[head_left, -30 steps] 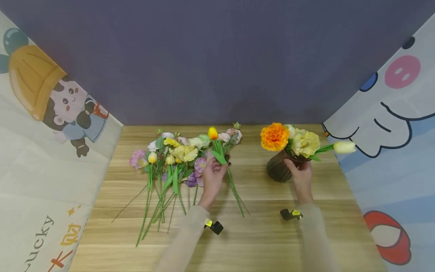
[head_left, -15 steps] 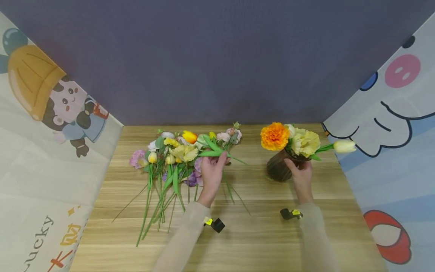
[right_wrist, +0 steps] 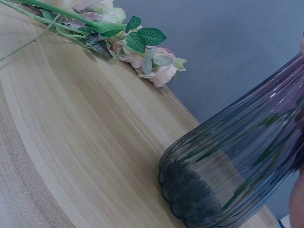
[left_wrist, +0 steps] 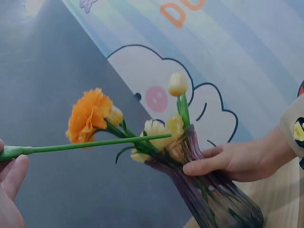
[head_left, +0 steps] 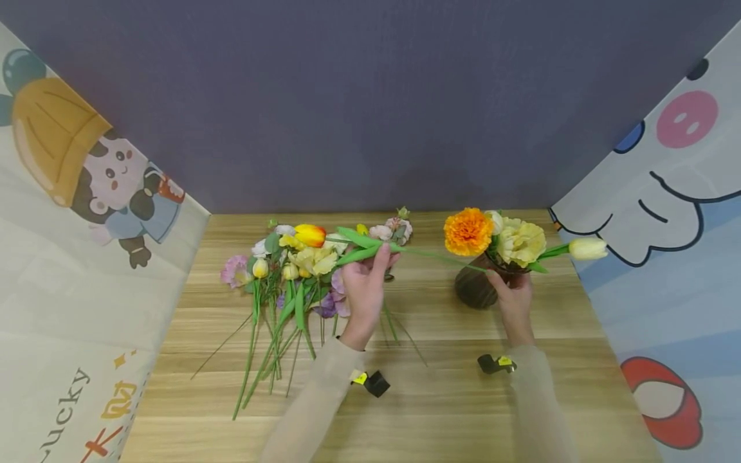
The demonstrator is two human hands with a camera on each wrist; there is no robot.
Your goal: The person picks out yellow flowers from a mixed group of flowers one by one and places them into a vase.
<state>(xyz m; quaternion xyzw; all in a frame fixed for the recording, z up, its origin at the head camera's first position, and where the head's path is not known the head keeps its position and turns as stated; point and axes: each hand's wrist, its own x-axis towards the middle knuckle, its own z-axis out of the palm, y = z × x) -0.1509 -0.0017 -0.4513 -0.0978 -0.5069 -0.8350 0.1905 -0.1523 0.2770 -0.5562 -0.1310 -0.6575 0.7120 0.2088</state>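
Across the left half of the bench (head_left: 440, 411), loose flowers (head_left: 313, 260) are spread, their stems pointed toward the near edge; pale pink roses (head_left: 380, 233) are set near the middle of the far edge. Toward the far right corner, the mouth of a ribbed, see-through, purplish vase (head_left: 475, 288) is crowded by an orange carnation (head_left: 467, 232), a pale yellow bloom (head_left: 521, 242) and a cream tulip (head_left: 587, 249) leaned toward the right edge. The vase is gripped near its neck by the right hand (head_left: 514, 305). A red-and-yellow tulip (head_left: 360, 239) with green leaves is pinched by the left hand (head_left: 365, 292) beside the loose flowers. Since a second ago, its stem has been swung from the near edge toward the vase, which has been kept in place.
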